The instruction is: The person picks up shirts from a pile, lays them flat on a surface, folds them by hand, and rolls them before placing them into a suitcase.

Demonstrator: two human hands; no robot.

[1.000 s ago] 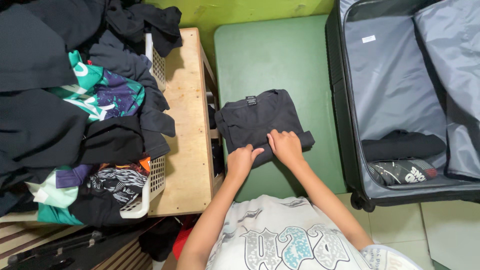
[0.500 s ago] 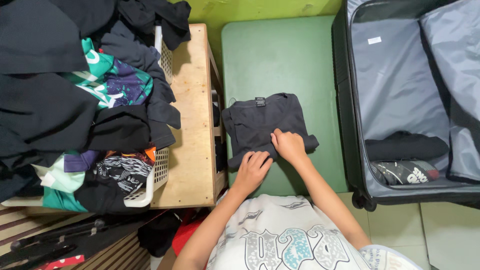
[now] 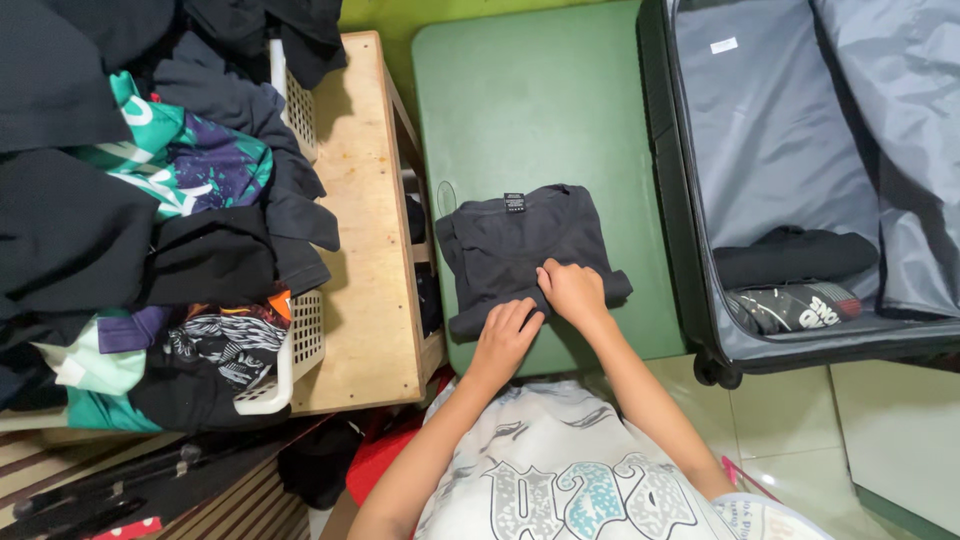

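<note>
Hands at the near hem of a dark charcoal cotton T-shirt (image 3: 520, 245), folded into a rough rectangle on a green padded bench top (image 3: 520, 90), neck label at the far edge. The left hand (image 3: 507, 338) rests flat, fingers spread on the lower edge; the right hand (image 3: 572, 290) curls its fingers onto the fold just beside it, gripping nothing. A neat roll probably calls for even pressure from both palms and a square hem. An open black suitcase with grey lining (image 3: 780, 150) stands to the right, a white basket heaped with clothes (image 3: 290, 350) to the left.
</note>
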